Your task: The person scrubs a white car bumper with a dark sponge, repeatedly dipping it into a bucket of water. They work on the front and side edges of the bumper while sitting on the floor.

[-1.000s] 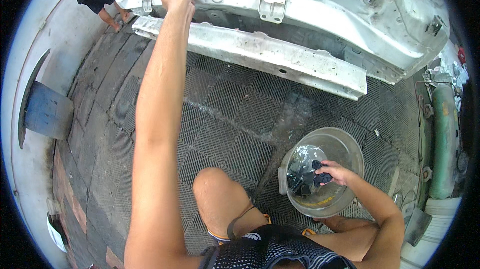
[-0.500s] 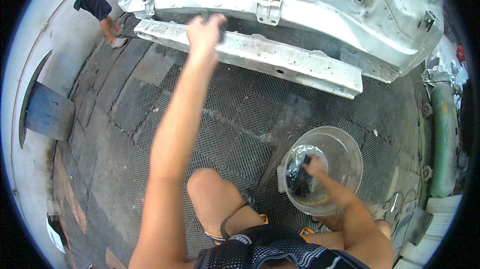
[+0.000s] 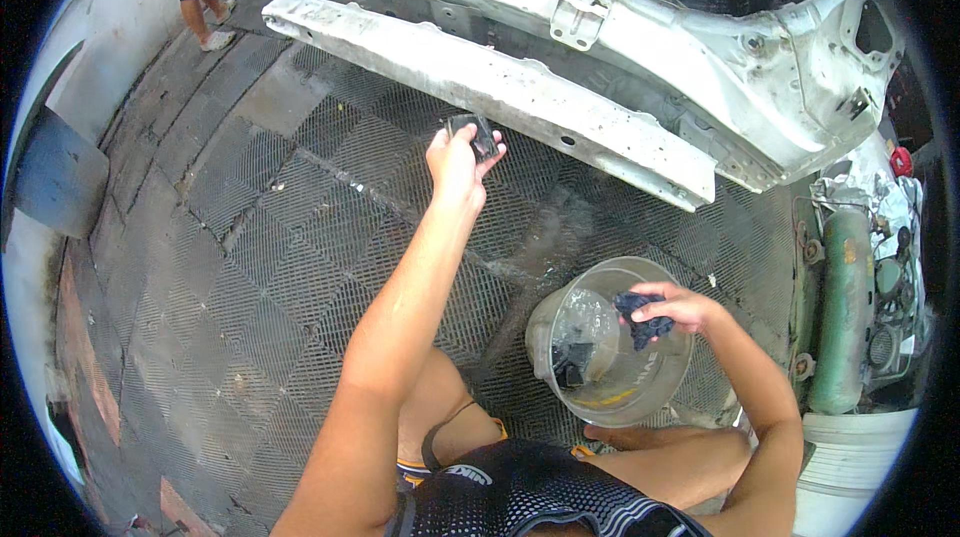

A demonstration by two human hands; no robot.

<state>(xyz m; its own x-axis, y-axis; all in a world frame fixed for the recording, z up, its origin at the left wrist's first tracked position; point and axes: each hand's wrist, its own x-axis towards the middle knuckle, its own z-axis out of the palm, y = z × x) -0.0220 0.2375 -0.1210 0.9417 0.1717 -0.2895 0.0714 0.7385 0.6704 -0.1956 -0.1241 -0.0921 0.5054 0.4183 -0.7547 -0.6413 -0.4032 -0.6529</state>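
Observation:
My left hand [image 3: 458, 162] is reached out ahead, just short of the white bumper beam. Its thumb and fingers close on a small flat black pad [image 3: 481, 141] with a slight sheen; its exact kind does not show. Over the right side of a translucent plastic bucket [image 3: 541, 327], my right hand [image 3: 680, 308] grips a crumpled dark cloth [image 3: 641, 318]. Water lies in the bucket, and a black piece [image 3: 574, 365] rests at its bottom.
A white bumper beam [image 3: 480, 77] runs across in front of a bare white car body [image 3: 770, 67]. At the right stands a green gas cylinder [image 3: 840, 312]; a blue barrel [image 3: 62, 177] is at the left. Another person's legs [image 3: 195, 7] show at far left.
My left hand has drawn back from the beam, keeping the black pad. My right hand has risen out of the bucket, now with the dark cloth bunched in it. The view has shifted slightly.

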